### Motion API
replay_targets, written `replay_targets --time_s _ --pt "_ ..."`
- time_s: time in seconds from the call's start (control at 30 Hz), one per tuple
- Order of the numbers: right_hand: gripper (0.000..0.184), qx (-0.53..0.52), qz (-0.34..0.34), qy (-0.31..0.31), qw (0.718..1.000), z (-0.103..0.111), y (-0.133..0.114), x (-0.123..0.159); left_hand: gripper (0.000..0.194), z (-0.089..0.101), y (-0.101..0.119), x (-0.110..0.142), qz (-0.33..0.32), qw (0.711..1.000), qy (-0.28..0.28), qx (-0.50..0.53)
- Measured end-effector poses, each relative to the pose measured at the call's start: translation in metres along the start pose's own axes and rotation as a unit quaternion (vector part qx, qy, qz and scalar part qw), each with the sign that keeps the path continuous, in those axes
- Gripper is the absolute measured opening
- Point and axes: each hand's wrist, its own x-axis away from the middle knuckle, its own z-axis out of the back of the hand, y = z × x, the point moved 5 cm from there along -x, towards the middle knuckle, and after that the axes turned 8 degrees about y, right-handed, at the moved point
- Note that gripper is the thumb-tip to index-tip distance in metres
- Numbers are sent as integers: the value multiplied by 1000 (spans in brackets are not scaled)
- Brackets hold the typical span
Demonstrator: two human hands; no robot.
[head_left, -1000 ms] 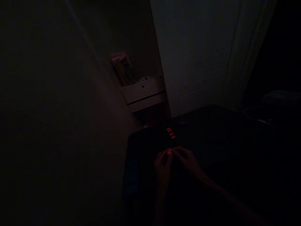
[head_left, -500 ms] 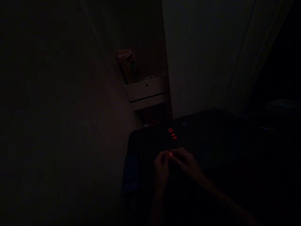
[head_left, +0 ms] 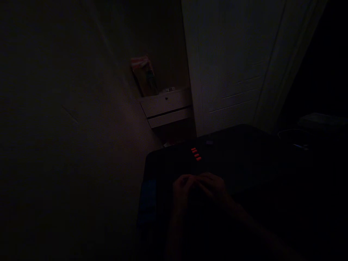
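1. The bare left hand [head_left: 181, 187] and bare right hand [head_left: 214, 185] meet, fingers bunched in the way, so I can't tell if they hold anything.
2. Four small red bars [head_left: 196, 155] lie in a row beyond, on the dark table [head_left: 244, 154].
3. A flat blue oblong [head_left: 148, 199] lies near left.
4. A small purplish lump [head_left: 209, 143] sits far, right of the bars.

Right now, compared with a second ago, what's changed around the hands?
The bright red piece seen between the left hand and right hand no longer shows; I can't tell whether they hide it. Both stay close together. The four red pieces stay in their row, and the blue object stays at left.
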Motion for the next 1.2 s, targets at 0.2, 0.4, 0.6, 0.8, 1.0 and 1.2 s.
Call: replay_targets --time_s 0.2,0.4,0.6,0.8,1.0,1.2 --pt "21 -23 -50 -9 998 -2 3 0 26 3 -5 -3 22 1000 -3 19" --pt "17 -14 -83 15 996 -6 -1 -2 23 3 -6 -5 26 999 5 28" --pt "15 21 -62 9 998 -11 -1 -2 16 1 0 -1 13 1000 8 6" --pt "28 14 -8 -30 999 -11 10 3 16 2 2 -1 -12 999 38 -1" --pt "31 16 30 -29 999 -10 16 6 18 2 -2 -3 3 999 36 -7" --pt "33 9 42 -44 998 -11 13 5 16 1 1 -1 16 999 43 28"
